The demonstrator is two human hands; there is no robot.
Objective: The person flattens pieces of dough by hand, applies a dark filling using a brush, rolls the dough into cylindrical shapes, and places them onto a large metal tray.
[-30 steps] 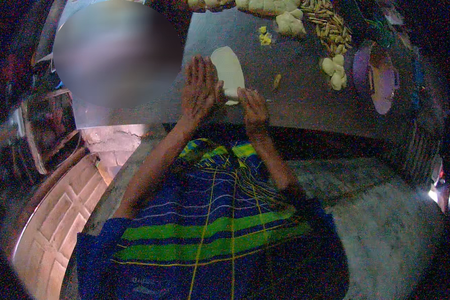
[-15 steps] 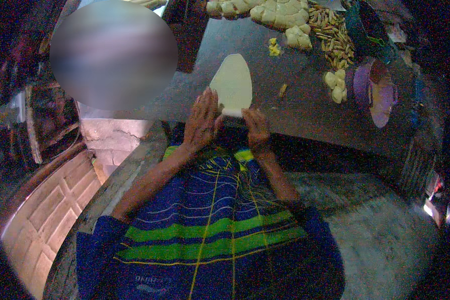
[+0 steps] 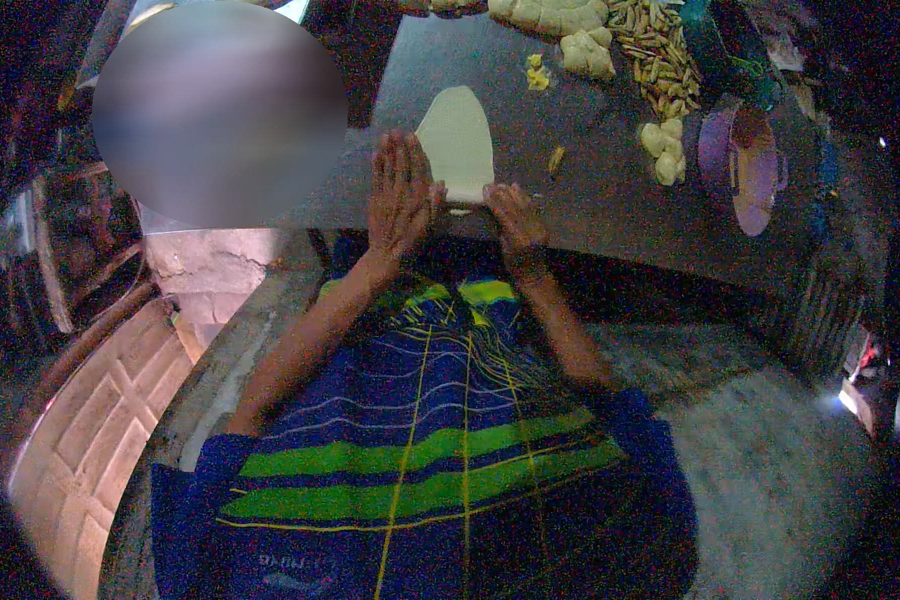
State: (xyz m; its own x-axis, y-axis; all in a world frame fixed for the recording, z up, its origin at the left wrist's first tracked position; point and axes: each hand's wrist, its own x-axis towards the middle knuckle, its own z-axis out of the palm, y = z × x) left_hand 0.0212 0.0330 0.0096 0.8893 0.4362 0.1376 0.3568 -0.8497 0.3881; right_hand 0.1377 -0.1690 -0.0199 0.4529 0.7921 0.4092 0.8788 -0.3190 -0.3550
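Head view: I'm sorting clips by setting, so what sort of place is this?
Probably a small, dim food-making workshop or kitchen. A flat dough sheet lies on a dark worktable under both hands, with dough lumps and a pile of cut strips beyond.

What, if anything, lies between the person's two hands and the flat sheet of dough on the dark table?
Nothing visible does. The left hand and the right hand both rest at the near edge of the dough sheet, touching it. The small dough scraps and lumps lie off to the right on the table, clear of the hands.
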